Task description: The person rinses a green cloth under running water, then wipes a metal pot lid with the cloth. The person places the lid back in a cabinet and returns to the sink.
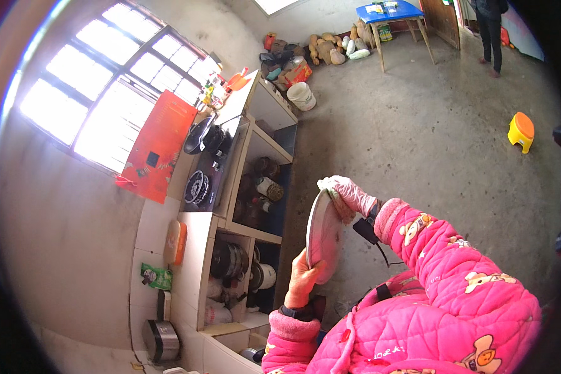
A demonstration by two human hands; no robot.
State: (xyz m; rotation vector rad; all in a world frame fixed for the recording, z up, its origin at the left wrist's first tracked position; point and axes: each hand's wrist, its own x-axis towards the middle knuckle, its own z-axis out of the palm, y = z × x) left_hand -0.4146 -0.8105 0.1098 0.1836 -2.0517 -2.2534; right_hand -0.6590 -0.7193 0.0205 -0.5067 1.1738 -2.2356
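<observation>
My left hand (303, 276) grips the lower rim of a shiny round disc (328, 233), a pot lid or a shallow tray, tilted nearly on edge in front of my body. At its upper edge, my right hand (353, 194), which looks covered by a pale pink glove, holds a bunched light-coloured cloth (340, 205) against the disc. Part of the disc's face is hidden by the cloth and that hand. A small black device (365, 231) with a cable hangs near my right wrist.
On my left runs a tiled counter (194, 252) with a gas stove (212, 187), a black wok (198, 135) and shelves of pots (229, 259). Farther off are a white bucket (301, 97), squashes (329, 49), a blue table (389, 11), a yellow stool (521, 133) and a standing person (491, 37).
</observation>
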